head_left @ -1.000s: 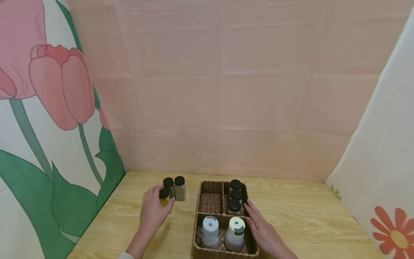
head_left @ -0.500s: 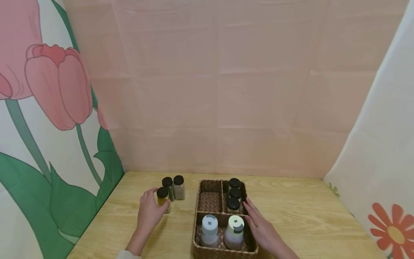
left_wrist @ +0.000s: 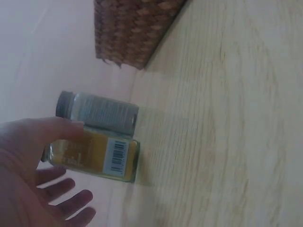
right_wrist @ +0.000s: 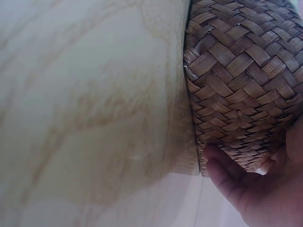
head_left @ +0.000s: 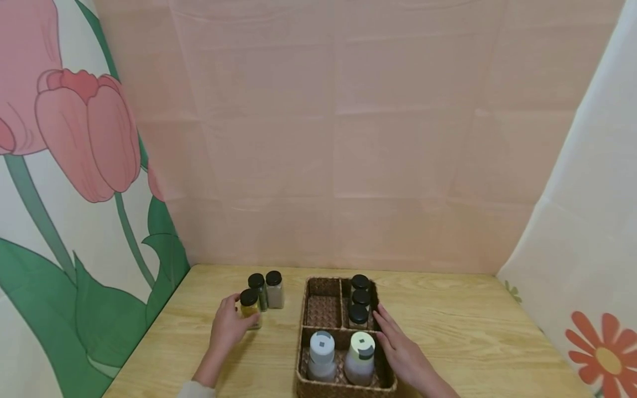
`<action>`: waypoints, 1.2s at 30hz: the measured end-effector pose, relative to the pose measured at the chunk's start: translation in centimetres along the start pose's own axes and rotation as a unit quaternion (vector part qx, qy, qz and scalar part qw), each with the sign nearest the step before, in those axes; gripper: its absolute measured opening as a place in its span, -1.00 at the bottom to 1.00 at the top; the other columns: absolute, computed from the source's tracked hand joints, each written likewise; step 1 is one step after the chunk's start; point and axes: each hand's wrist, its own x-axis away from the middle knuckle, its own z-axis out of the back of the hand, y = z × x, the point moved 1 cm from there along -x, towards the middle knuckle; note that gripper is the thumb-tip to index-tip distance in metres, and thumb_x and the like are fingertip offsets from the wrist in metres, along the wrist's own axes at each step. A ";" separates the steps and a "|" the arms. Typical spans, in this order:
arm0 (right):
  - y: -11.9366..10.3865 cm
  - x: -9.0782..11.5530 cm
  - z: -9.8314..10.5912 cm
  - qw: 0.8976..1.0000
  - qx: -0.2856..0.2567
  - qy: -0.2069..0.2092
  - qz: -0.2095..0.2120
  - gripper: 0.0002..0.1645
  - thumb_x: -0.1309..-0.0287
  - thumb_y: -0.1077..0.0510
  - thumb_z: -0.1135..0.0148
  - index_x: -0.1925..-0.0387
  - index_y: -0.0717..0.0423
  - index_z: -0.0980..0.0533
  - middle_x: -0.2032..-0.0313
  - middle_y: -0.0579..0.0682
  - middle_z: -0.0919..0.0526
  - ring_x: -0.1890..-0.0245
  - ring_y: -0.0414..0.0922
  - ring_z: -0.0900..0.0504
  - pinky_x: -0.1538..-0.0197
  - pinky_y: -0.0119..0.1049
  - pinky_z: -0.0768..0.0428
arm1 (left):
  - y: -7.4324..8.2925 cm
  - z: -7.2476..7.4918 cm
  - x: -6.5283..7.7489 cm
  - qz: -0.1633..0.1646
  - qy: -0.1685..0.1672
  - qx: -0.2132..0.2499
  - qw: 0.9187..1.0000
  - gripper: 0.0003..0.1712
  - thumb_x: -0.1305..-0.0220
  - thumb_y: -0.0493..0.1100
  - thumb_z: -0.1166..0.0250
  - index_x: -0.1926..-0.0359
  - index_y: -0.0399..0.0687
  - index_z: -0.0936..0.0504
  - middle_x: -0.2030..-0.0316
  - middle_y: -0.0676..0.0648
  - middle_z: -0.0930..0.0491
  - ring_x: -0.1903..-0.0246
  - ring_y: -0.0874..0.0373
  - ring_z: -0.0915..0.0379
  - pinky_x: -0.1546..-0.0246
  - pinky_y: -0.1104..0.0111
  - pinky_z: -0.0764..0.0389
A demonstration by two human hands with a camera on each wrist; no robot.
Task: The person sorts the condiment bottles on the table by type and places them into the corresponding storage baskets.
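My left hand [head_left: 228,327] is around a black-capped spice jar of yellow contents [head_left: 251,310] standing on the table. In the left wrist view, its thumb [left_wrist: 57,130] lies over the yellow jar while the other fingers are spread apart below. Right behind stand a green-filled spice jar [head_left: 261,298] and a pale one [head_left: 275,297]. My right hand [head_left: 405,352] rests straight fingers along the right side of a woven basket [head_left: 343,390]; the right wrist view has the fingertips at the weave [right_wrist: 246,85].
Three black-capped jars [head_left: 359,315] stand in the basket's back right compartment. The front one holds a white-capped bottle [head_left: 322,359] and a pale yellow-capped bottle [head_left: 360,362]. Its back left compartment [head_left: 322,312] shows bare weave. A pink cloth [head_left: 328,138] hangs behind the wooden table [head_left: 458,315].
My left hand has drawn slightly left and toward me, and its fingers have loosened from the yellow jar, now more visible. The right hand stays against the basket.
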 end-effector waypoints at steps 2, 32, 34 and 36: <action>0.0 0.0 0.0 1.000 0.000 -0.001 0.001 -0.28 -0.37 -0.30 0.39 -0.42 -0.08 -0.06 -0.45 -0.19 0.10 -0.38 -0.02 -0.11 -0.23 0.11 -0.28 | -0.4 -0.1 -0.2 0.004 -0.011 0.013 1.000 -0.04 0.08 0.17 -0.45 -0.24 -0.26 -0.31 -0.17 -0.29 -0.34 -0.02 -0.17 -0.41 0.09 0.04 -0.52; 0.0 -0.1 -0.1 1.000 0.000 -0.001 -0.005 -0.21 -0.31 -0.38 0.44 -0.42 -0.09 -0.06 -0.45 -0.20 0.10 -0.38 -0.02 -0.10 -0.23 0.12 -0.27 | -1.2 -0.6 -1.2 0.026 -0.026 0.135 0.990 -0.19 0.24 0.09 -0.55 -0.09 -0.07 -0.49 0.10 -0.08 -0.54 0.06 0.03 -0.44 0.01 0.16 -0.54; 0.0 0.0 -0.1 1.000 -0.001 0.001 -0.004 -0.21 -0.31 -0.38 0.44 -0.42 -0.10 -0.07 -0.45 -0.20 0.09 -0.38 -0.02 -0.10 -0.24 0.12 -0.27 | -0.9 -0.4 -1.1 0.019 -0.022 0.147 0.989 -0.16 0.25 0.12 -0.54 -0.10 -0.08 -0.49 0.09 -0.08 -0.52 0.06 0.03 -0.42 0.01 0.16 -0.54; 0.1 0.0 0.0 1.000 -0.001 0.004 -0.003 -0.23 -0.32 -0.36 0.43 -0.42 -0.12 -0.07 -0.45 -0.20 0.08 -0.38 -0.02 -0.10 -0.24 0.12 -0.27 | -0.6 -0.3 -1.1 0.009 -0.015 0.157 0.987 -0.15 0.25 0.15 -0.54 -0.09 -0.10 -0.48 0.08 -0.09 -0.50 0.05 0.03 -0.41 0.00 0.17 -0.54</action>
